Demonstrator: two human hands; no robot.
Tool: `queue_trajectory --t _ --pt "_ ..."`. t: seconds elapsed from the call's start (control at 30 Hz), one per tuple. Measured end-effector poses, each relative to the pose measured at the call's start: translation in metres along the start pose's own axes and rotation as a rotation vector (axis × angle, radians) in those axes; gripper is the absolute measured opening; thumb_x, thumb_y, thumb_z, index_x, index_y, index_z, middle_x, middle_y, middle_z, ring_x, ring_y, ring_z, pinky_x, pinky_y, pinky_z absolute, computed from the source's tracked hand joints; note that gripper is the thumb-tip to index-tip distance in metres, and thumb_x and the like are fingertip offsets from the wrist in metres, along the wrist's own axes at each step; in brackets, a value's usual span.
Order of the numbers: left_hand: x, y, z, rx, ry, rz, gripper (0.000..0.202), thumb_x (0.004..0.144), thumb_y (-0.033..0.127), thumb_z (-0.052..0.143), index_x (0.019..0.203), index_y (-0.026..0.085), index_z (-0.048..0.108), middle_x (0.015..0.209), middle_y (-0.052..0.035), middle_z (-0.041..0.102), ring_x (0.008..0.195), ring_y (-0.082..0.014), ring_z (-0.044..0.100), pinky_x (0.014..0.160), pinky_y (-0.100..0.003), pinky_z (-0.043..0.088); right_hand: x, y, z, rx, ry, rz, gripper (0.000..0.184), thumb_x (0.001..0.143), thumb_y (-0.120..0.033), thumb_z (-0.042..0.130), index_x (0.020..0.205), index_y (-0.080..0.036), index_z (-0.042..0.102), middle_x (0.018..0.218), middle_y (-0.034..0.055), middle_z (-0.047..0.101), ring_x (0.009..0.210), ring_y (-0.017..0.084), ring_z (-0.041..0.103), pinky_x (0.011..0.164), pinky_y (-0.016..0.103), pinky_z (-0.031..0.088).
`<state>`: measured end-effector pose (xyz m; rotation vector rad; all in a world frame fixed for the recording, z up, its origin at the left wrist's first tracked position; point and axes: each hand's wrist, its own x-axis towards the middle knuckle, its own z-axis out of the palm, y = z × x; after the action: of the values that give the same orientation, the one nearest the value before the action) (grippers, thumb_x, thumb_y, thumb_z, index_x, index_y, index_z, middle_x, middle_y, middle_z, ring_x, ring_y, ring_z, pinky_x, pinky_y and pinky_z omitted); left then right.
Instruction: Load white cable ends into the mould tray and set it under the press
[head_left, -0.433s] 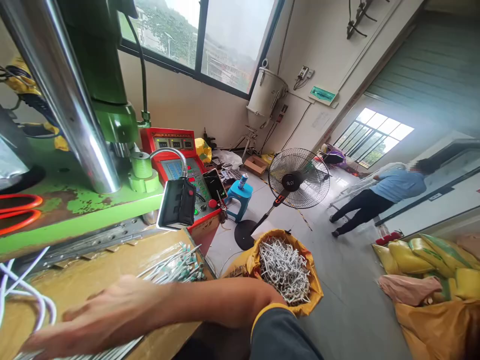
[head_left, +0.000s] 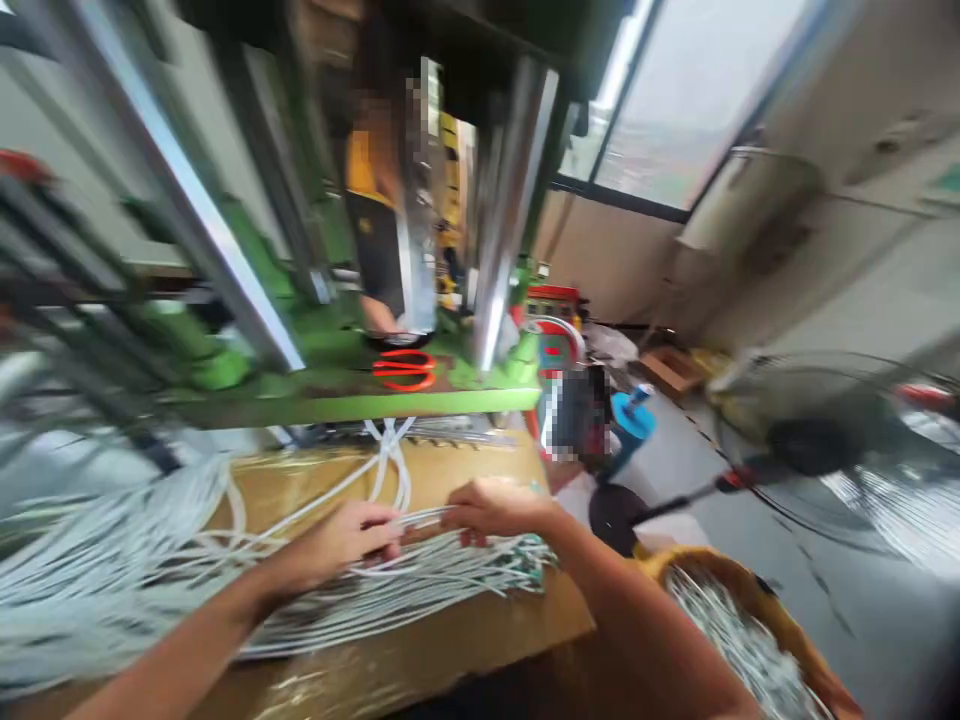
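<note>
A thick bundle of white cables lies across a brown cardboard-covered bench, its green-tipped ends at the right. My left hand pinches a few cable strands near the middle of the bundle. My right hand is closed over the same strands just to the right, close to the tipped ends. The whole view is smeared by motion.
A green press with steel columns stands behind the bench, orange scissors on its ledge. Another person stands behind the machine. A floor fan, a blue stool and a yellow sack of white parts are at the right.
The view has swung left onto the bench. My right hand has pulled back from its far-left reach and closed on the cables. My left hand has come into view, gripping them too.
</note>
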<state>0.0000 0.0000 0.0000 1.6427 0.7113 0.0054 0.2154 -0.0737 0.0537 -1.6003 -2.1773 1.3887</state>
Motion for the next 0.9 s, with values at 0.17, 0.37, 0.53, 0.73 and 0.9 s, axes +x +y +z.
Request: queue_trajectory --t 0.17,0.37,0.53,0.73,0.9 --pt "-0.023 -0.005 -0.011 -0.331 -0.010 -0.066 0.042 0.076 0.054 0.064 0.086 0.014 0.064 0.075 -0.0045 0.067 0.060 -0.0135 0.056 0.054 -0.023 0.038 0.026 0.026 -0.002 0.172 -0.138 -0.057 0.036 0.096 -0.043 0.032 0.082 -0.017 0.052 0.068 0.0006 0.064 0.044 0.007 0.052 0.045 0.018 0.041" --pt "-0.019 -0.008 -0.007 -0.416 -0.051 -0.069 0.038 0.076 0.049 0.066 0.091 0.015 0.062 0.075 -0.0049 0.069 0.063 -0.0148 0.058 0.060 -0.024 0.041 0.023 0.025 0.000 0.255 -0.166 -0.013 0.035 0.094 -0.049 0.036 0.087 -0.019 0.053 0.072 0.0017 0.065 0.050 0.010 0.056 0.049 0.023 0.046" --pt "-0.025 0.000 -0.013 -0.151 0.027 0.057 0.029 0.081 0.039 0.060 0.085 0.012 0.071 0.071 -0.0020 0.063 0.062 -0.0127 0.050 0.057 -0.022 0.033 0.021 0.018 -0.010 0.141 -0.099 -0.010 0.030 0.090 -0.044 0.048 0.082 -0.017 0.061 0.075 0.0017 0.066 0.065 0.013 0.059 0.059 0.024 0.043" --pt "-0.030 0.026 -0.009 0.131 0.150 0.155 0.029 0.086 0.034 0.052 0.068 0.015 0.064 0.060 0.0031 0.045 0.059 -0.0117 0.039 0.054 -0.023 0.025 0.008 -0.006 -0.010 -0.234 0.179 -0.122 0.025 0.095 -0.031 0.043 0.085 -0.020 0.063 0.081 0.0025 0.063 0.078 0.015 0.055 0.073 0.029 0.038" --pt "-0.061 0.039 0.005 0.274 0.257 0.159 0.036 0.094 0.037 0.043 0.070 0.017 0.060 0.069 0.0008 0.053 0.068 -0.0150 0.046 0.062 -0.025 0.028 -0.015 -0.013 -0.011 -0.301 0.109 -0.130 0.026 0.098 -0.031 0.039 0.095 -0.023 0.063 0.084 0.0009 0.064 0.078 0.016 0.058 0.068 0.028 0.039"
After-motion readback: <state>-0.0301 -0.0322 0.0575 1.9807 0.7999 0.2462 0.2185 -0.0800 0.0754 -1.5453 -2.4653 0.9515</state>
